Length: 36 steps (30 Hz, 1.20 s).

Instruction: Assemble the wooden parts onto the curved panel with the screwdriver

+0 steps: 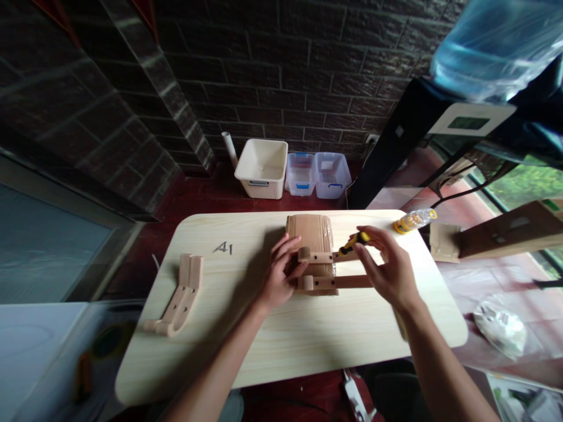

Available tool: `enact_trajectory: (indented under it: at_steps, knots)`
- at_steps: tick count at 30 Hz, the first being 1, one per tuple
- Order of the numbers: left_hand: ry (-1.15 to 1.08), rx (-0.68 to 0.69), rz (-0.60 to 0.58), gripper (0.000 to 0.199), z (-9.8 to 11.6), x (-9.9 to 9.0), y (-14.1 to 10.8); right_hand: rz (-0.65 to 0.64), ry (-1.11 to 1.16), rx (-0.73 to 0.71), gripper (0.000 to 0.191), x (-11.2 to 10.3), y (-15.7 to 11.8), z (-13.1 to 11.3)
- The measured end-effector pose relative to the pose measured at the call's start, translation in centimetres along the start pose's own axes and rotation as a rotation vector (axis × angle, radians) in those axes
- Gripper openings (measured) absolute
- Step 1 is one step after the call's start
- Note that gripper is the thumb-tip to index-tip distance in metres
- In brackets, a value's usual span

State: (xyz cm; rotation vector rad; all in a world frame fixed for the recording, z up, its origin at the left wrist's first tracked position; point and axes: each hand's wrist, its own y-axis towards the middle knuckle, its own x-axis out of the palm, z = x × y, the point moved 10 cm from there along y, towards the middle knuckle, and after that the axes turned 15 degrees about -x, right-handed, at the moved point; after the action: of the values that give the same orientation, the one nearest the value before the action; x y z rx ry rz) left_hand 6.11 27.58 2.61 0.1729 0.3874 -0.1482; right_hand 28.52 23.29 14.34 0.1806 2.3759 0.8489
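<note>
My right hand (389, 264) grips a yellow-and-black screwdriver (355, 241), whose tip points down and left at the upper of two wooden bars. My left hand (281, 272) presses and holds the left end of this wooden frame (323, 282), thumb and fingers around its rounded ends. Dark screw heads show along both bars. The frame lies across a brown cardboard package (310, 228) with some clear film on its right edge. Part of the frame's right end is hidden behind my right hand.
A similar wooden piece (182, 293) lies on the table's (246, 334) left side, near several small dark screws (223, 248). A clear bottle with yellow parts (414, 220) lies at the back right edge. Bins (263, 170) stand on the floor beyond.
</note>
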Motion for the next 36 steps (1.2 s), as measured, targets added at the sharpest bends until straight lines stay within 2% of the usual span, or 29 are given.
enact_trajectory:
  at_steps: [3, 6, 8, 10, 12, 13, 15, 17, 19, 21, 25, 27, 29, 32, 36]
  knots:
    - [0.021, 0.002, -0.005, 0.031, -0.1, 0.1, -0.2, 0.199, 0.031, 0.017, 0.036, -2.4, 0.0, 0.5]
    - [0.031, 0.013, -0.033, 0.037, 0.3, -0.2, -0.5, 0.266, 0.067, 0.024, 0.037, -3.6, 0.0, 0.5]
    - [0.038, 0.027, -0.109, 0.041, 0.8, -0.5, -0.8, 0.251, 0.099, 0.026, 0.037, -3.8, 0.0, 0.1]
    - [0.043, 0.025, -0.242, 0.045, 1.3, -0.5, -1.1, 0.195, 0.145, 0.039, 0.037, -3.6, -0.4, -0.5]
    - [0.038, -0.020, -0.364, 0.047, 1.2, -0.7, -1.6, 0.136, 0.200, 0.066, 0.038, -3.2, -1.3, -1.0]
    - [0.025, -0.052, -0.377, 0.048, 0.9, -1.2, -1.8, 0.119, 0.229, 0.087, 0.038, -3.0, -1.9, -1.3]
    - [-0.027, -0.119, -0.266, 0.050, 0.0, -3.2, -1.8, 0.110, 0.292, 0.138, 0.037, -2.8, -3.4, -1.5]
    - [-0.117, -0.202, -0.057, 0.051, -1.3, -5.8, -2.1, 0.135, 0.363, 0.183, 0.036, -2.7, -5.0, -1.6]
    - [-0.252, -0.295, 0.159, 0.047, -2.7, -8.0, -3.6, 0.176, 0.420, 0.216, 0.036, -2.6, -6.5, -1.7]
    - [-0.305, -0.356, 0.297, 0.045, -3.3, -8.8, -6.2, 0.218, 0.490, 0.275, 0.035, -2.2, -8.1, -1.6]
    - [-0.195, -0.233, 0.294, 0.039, -0.6, -6.2, -12.5, 0.230, 0.591, 0.329, 0.034, -1.3, -10.4, -1.8]
    - [-0.099, -0.170, 0.297, 0.041, 0.8, -4.5, -15.6, 0.247, 0.541, 0.290, 0.035, -1.7, -10.8, -2.2]
    - [-0.054, -0.173, 0.329, 0.046, 1.3, -3.5, -17.9, 0.256, 0.518, 0.284, 0.036, -2.0, -11.1, -2.3]
    - [-0.044, -0.178, 0.321, 0.050, 2.0, -2.8, -19.2, 0.251, 0.617, 0.370, 0.039, -1.6, -11.7, -1.9]
    - [-0.058, -0.251, 0.287, 0.053, 2.1, -3.4, -18.4, 0.245, 0.697, 0.441, 0.043, -1.6, -12.9, -2.5]
